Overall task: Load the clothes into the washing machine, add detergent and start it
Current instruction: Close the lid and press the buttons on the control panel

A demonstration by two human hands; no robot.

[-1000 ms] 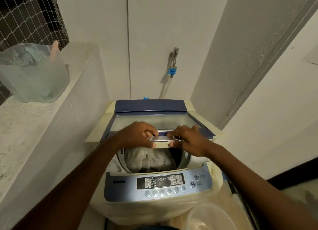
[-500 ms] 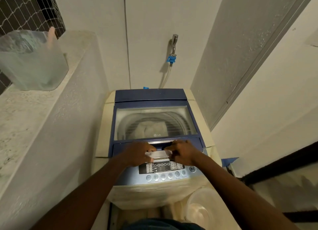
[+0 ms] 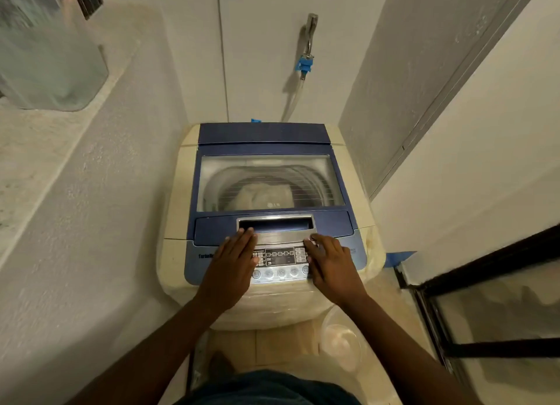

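A cream top-loading washing machine (image 3: pixel 174 204) stands in a narrow alcove, its blue glass lid (image 3: pixel 269 145) lying flat and closed. Through the glass I see pale clothes (image 3: pixel 262 194) in the drum. The lid handle (image 3: pixel 275 224) is bare. My left hand (image 3: pixel 233 262) lies flat, fingers together, on the left of the control panel (image 3: pixel 280 257), fingertips at the handle's lower left edge. My right hand (image 3: pixel 330 262) lies flat on the panel's right side. Neither hand holds anything.
A translucent plastic container (image 3: pixel 45 56) stands on the stone ledge (image 3: pixel 33 150) at the left. A tap (image 3: pixel 309 40) with a blue fitting and hose is on the back wall. A clear bucket (image 3: pixel 341 341) sits on the floor at the right front. A dark-framed door (image 3: pixel 485 286) is at right.
The lid came down from half-raised to fully closed. Both hands let go of the handle and slid back onto the control panel, fingers flat.
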